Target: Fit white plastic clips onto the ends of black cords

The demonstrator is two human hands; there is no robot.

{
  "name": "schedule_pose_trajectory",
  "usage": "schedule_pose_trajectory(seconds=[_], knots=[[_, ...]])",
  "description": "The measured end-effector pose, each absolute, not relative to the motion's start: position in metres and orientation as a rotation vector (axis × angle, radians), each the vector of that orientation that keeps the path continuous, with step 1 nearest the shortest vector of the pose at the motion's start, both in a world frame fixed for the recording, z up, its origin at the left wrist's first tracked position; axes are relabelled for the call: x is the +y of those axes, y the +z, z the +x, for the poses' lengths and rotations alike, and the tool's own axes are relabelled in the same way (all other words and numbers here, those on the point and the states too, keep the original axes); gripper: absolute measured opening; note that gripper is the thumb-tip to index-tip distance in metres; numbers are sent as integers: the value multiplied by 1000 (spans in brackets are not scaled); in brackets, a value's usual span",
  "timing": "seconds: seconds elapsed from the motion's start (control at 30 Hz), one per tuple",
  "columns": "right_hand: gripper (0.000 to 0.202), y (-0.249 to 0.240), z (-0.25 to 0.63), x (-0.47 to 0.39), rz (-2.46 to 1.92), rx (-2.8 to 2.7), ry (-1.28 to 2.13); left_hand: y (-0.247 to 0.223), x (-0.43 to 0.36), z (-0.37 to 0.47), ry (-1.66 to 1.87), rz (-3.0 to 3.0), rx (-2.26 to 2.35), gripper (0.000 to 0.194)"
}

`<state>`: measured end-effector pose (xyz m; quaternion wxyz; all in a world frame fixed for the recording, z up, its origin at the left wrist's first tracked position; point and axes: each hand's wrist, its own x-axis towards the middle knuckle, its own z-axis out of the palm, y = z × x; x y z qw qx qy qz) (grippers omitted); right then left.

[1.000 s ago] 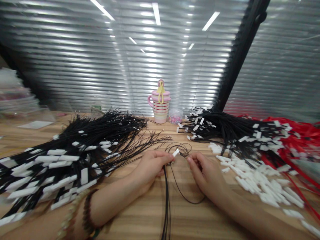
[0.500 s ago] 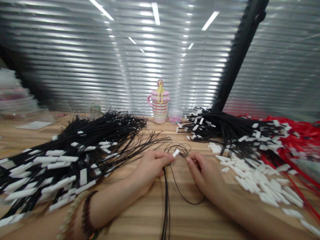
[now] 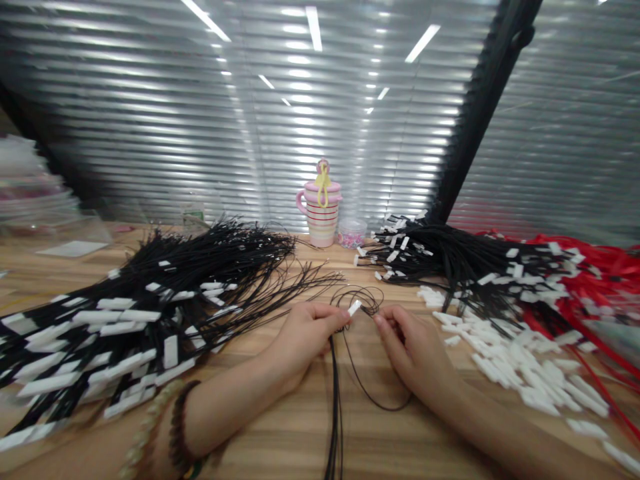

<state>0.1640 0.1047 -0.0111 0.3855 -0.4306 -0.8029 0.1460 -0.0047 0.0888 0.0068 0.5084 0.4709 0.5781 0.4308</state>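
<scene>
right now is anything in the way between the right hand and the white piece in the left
Only loops of thin black cord show in the gap between the right hand and the white piece in the left hand; nothing bulky is visible.

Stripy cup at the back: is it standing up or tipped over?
Upright: the stripy cup stands on its base on the table, with its pink top uppermost.
</scene>
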Motion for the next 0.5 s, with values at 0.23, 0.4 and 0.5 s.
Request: schedule_pose_trajectory(seconds=[0.23,0.4,0.5], knots=[[16,-13,165,106,-1077,-2053,392,6,89,-5,1042,1146,1389,29],[17,-14,165,105,-1074,-2066,383,8,87,-5,1035,1140,1404,28],[18,-14,165,105,-1080,-2073,382,8,87,-5,1042,1158,1401,27]])
